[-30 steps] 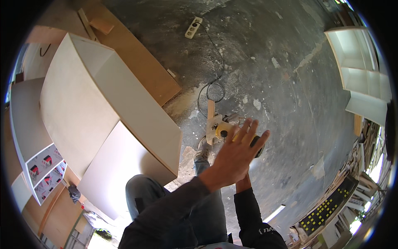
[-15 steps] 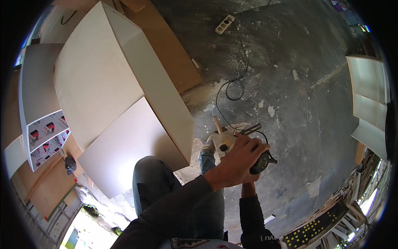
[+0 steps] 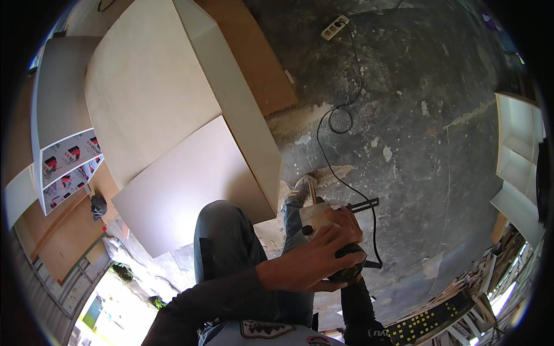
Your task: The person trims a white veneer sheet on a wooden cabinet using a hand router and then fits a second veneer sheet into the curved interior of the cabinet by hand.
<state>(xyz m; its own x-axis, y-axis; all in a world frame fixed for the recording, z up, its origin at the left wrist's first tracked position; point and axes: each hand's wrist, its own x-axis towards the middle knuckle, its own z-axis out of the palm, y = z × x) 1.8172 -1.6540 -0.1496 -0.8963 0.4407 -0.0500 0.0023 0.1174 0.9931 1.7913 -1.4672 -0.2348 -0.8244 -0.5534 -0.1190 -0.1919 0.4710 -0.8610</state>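
Between my hands is a corded power tool [image 3: 350,258] with a dark rounded motor body, a pale flat base plate and a black knob; it looks like a circular saw, though its exact kind is partly covered. My left hand [image 3: 303,264] reaches across from the left, fingers closed over the motor body. My right hand [image 3: 346,220] grips the tool from the far right side, mostly hidden behind it and the left hand. A slotted metal guide [image 3: 363,205] sticks out from the base. The black cord [image 3: 376,230] loops off its right side.
A large pale cabinet box [image 3: 156,86] lies left, with a loose white panel [image 3: 184,190] against it near my knee. The cord runs over the concrete floor [image 3: 415,173] to a socket strip [image 3: 335,27]. White shelving [image 3: 516,138] stands far right; wood scraps lie lower right.
Both hands have drawn the power tool down and nearer to my body. The left hand's fingers now wrap the motor body further. The view has shifted slightly, moving the floor and cabinet in it.
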